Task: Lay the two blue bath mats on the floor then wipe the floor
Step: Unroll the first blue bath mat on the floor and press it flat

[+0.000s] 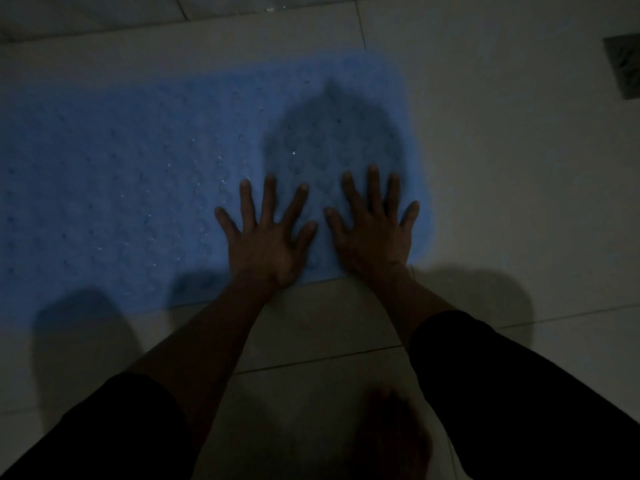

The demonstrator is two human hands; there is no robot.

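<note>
A light blue bath mat [131, 188] with a bumpy surface and small water drops lies flat on the pale tiled floor [502, 188], running off the left edge of the view. My left hand [268, 233] rests palm down on the mat near its front edge, fingers spread. Beside it, my right hand [372, 230] presses flat on the mat's right end, fingers also spread. Neither hand holds anything. Only one mat is in view. The light is dim.
A metal floor drain [625, 69] sits at the right edge. A bare foot [394, 434] stands on the tiles at the bottom, between my dark sleeves. A wall base or step [104, 19] runs along the top.
</note>
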